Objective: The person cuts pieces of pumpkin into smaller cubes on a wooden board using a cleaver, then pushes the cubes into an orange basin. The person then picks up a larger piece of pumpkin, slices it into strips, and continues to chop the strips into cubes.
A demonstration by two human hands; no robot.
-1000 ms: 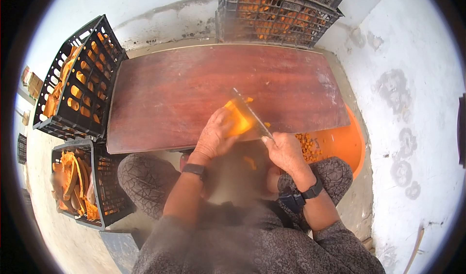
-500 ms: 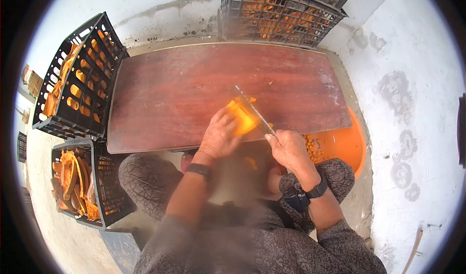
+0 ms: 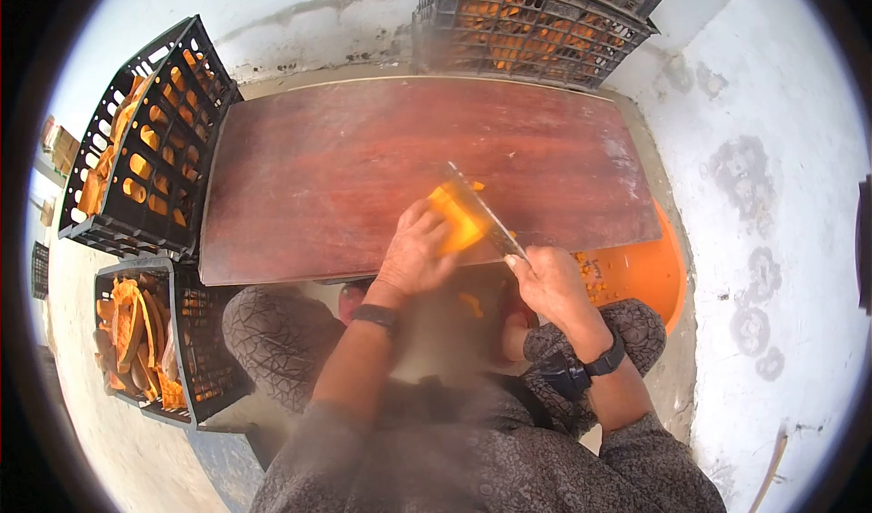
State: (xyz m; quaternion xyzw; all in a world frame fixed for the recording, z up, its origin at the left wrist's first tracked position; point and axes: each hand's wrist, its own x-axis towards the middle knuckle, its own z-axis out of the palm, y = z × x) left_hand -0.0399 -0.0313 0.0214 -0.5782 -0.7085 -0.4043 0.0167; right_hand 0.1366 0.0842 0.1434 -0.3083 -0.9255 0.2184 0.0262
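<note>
My left hand (image 3: 413, 249) presses an orange slab (image 3: 457, 219) flat on the near edge of a dark red wooden board (image 3: 363, 159). My right hand (image 3: 551, 281) is shut on the handle of a long knife (image 3: 480, 209), whose blade lies across the slab's right side. A few small orange bits lie beside the blade. An orange tub (image 3: 649, 272) with cut orange cubes sits under the board's right end, just past my right hand.
Black plastic crates with orange pieces stand at the left (image 3: 145, 131), lower left (image 3: 150, 340) and behind the board (image 3: 536, 18). White wall rises on the right. My knees (image 3: 272, 327) in patterned cloth are under the board's near edge.
Both hands and the knife have shifted slightly right along the board's near edge. The slab stays under my left hand.
</note>
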